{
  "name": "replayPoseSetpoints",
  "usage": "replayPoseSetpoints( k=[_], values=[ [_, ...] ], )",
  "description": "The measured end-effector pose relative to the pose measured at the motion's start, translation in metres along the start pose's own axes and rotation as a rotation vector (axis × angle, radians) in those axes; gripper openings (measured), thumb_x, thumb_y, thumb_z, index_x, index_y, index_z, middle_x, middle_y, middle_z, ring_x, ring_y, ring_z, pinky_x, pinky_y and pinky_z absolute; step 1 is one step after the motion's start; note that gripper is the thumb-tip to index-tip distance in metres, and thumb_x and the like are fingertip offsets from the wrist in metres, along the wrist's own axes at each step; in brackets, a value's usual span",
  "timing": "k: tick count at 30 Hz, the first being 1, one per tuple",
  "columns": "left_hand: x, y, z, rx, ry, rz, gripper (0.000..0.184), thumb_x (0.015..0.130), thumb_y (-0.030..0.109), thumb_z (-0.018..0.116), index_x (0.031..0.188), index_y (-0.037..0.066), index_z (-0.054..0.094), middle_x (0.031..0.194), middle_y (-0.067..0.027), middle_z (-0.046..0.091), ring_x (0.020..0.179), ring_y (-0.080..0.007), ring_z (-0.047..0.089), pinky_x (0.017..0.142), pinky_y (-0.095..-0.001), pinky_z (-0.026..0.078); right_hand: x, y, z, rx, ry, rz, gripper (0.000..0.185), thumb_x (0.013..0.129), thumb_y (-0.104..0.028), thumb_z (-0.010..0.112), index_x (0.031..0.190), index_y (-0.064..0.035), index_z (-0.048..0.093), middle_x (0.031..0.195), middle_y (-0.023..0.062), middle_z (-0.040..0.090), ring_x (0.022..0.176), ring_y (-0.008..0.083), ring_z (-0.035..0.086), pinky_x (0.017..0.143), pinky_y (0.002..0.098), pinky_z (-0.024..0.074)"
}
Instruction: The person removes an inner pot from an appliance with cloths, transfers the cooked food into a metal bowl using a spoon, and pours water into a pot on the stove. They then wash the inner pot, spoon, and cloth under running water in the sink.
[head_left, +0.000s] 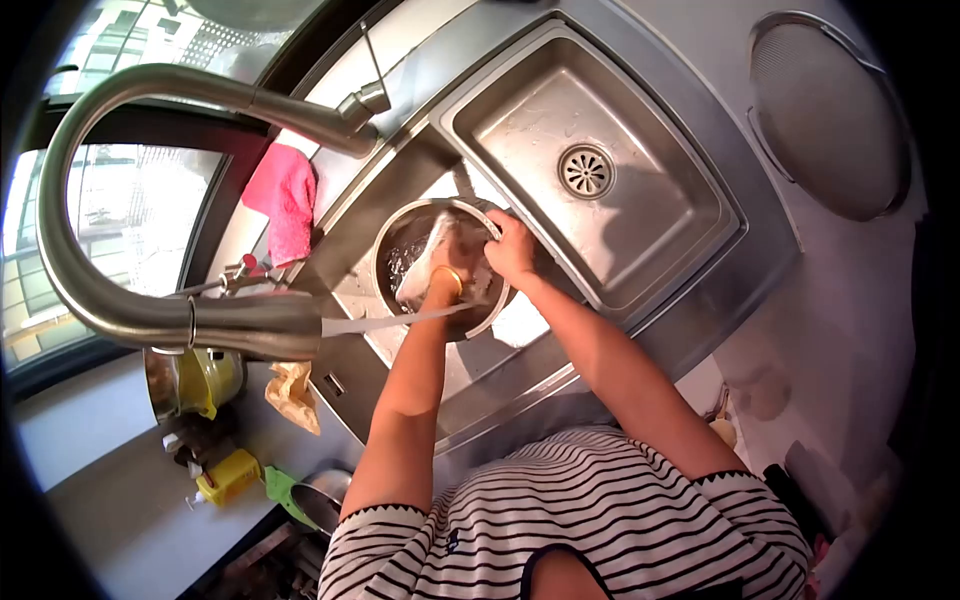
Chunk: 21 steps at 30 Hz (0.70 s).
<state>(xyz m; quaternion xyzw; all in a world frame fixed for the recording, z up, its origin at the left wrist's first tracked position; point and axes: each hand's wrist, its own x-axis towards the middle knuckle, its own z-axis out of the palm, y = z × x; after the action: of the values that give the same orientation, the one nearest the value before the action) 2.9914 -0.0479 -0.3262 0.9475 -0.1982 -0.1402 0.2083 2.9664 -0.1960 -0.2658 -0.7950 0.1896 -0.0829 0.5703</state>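
A round metal pot (380, 250) with water in it stands in the left sink basin (352, 305). My left hand (458, 258), with a gold bracelet at the wrist, reaches down inside the pot. A pale, whitish thing (425, 262) lies beside that hand; glare and water hide what it is. The left fingers are too blurred to make out. At the far right side of the pot, my right hand (512, 250) has its fingers closed over the rim. Water (385, 320) streams from the faucet head (265, 325) across the pot's near side and my left wrist.
The right sink basin (660, 215) has a round drain (586, 171). A large mesh strainer (830, 115) lies on the right. A pink cloth (288, 200) hangs by the window. A crumpled tan cloth (293, 397) and a yellow pump bottle (230, 477) are at the left.
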Motion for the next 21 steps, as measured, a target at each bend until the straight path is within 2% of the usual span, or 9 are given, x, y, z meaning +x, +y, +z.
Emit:
replayPoseSetpoints(
  k=[3,7,9,11,14,17,19,20,21],
  values=[
    [-0.002,0.001,-0.015,0.003,-0.025,-0.64,0.034,0.079,0.028,0.057,0.099,-0.001,0.059,0.096,-0.0237,0.061,0.087,-0.0392,0.059,0.079,-0.0424,0.047,-0.003,0.006,0.004,-0.023,0.028,0.066,0.035,0.058,0.0,0.05,0.089,-0.0062,0.063,0.076,0.0155,0.063,0.071,0.0331,0.06,0.067,0.0366,0.0465],
    [-0.028,0.013,0.012,-0.198,0.221,-0.604,0.046,0.078,0.02,0.057,0.115,-0.003,0.043,0.097,-0.0264,0.06,0.088,-0.0392,0.06,0.074,-0.0433,0.049,-0.004,0.002,0.008,0.108,0.069,-0.006,0.037,0.058,0.0,0.049,0.09,-0.0041,0.065,0.078,0.0163,0.064,0.071,0.0316,0.061,0.067,0.0363,0.0465],
    [-0.039,0.029,0.017,-0.126,0.085,-0.623,0.036,0.082,0.015,0.049,0.114,0.0,0.044,0.099,-0.0245,0.06,0.093,-0.0397,0.059,0.076,-0.0423,0.049,-0.008,-0.008,0.002,0.001,0.03,0.075,0.036,0.058,0.001,0.049,0.089,-0.0038,0.065,0.074,0.0159,0.064,0.071,0.0316,0.061,0.067,0.0371,0.047],
    [-0.035,0.032,0.018,0.042,-0.186,-0.231,0.034,0.086,0.017,0.042,0.117,0.004,0.047,0.11,-0.0209,0.057,0.095,-0.037,0.058,0.085,-0.0415,0.045,-0.004,-0.017,-0.007,-0.133,-0.111,0.079,0.044,0.059,0.002,0.051,0.102,-0.0049,0.061,0.094,0.0176,0.063,0.081,0.0332,0.06,0.072,0.0382,0.0472],
    [-0.026,0.037,0.015,-0.007,-0.375,-0.116,0.041,0.086,0.027,0.039,0.117,0.005,0.054,0.111,-0.0248,0.056,0.106,-0.0385,0.052,0.098,-0.0452,0.033,0.002,-0.024,-0.01,-0.356,-0.106,-0.226,0.056,0.063,-0.001,0.056,0.118,-0.0094,0.052,0.119,0.0187,0.052,0.099,0.0351,0.053,0.08,0.0397,0.0454],
    [-0.049,0.043,0.005,-0.162,-0.278,-0.32,0.033,0.085,0.023,0.043,0.105,0.005,0.062,0.109,-0.0201,0.058,0.099,-0.0397,0.055,0.089,-0.0452,0.042,-0.004,-0.01,0.012,-0.294,-0.373,-0.536,0.058,0.075,-0.004,0.054,0.129,-0.0166,0.04,0.131,0.0157,0.041,0.118,0.0347,0.04,0.095,0.0402,0.0384],
    [-0.071,0.037,-0.028,-0.162,-0.299,-0.132,0.032,0.084,0.023,0.045,0.105,0.006,0.062,0.105,-0.0217,0.059,0.096,-0.0395,0.056,0.086,-0.045,0.044,0.002,-0.022,0.022,-0.774,-0.699,-1.106,0.044,0.077,-0.027,0.059,0.12,-0.0217,0.051,0.133,0.0098,0.041,0.126,0.0295,0.033,0.102,0.0476,0.0291],
    [-0.084,0.034,-0.04,-0.156,-0.324,0.06,0.03,0.083,0.023,0.047,0.104,0.007,0.062,0.101,-0.0233,0.06,0.093,-0.0394,0.057,0.082,-0.0449,0.046,0.003,-0.026,0.03,-0.844,-0.804,-1.091,0.042,0.077,-0.029,0.06,0.118,-0.0231,0.053,0.131,0.0078,0.044,0.125,0.0287,0.034,0.101,0.0514,0.0271],
    [-0.094,0.036,-0.042,-0.247,-0.212,-0.18,0.026,0.083,0.021,0.05,0.101,0.007,0.062,0.083,-0.0187,0.063,0.08,-0.0365,0.061,0.073,-0.0398,0.048,0.007,-0.029,0.04,-0.915,-0.902,-1.074,0.041,0.076,-0.031,0.061,0.116,-0.0246,0.055,0.129,0.0057,0.046,0.125,0.0279,0.035,0.101,0.0552,0.025]
  ],
)
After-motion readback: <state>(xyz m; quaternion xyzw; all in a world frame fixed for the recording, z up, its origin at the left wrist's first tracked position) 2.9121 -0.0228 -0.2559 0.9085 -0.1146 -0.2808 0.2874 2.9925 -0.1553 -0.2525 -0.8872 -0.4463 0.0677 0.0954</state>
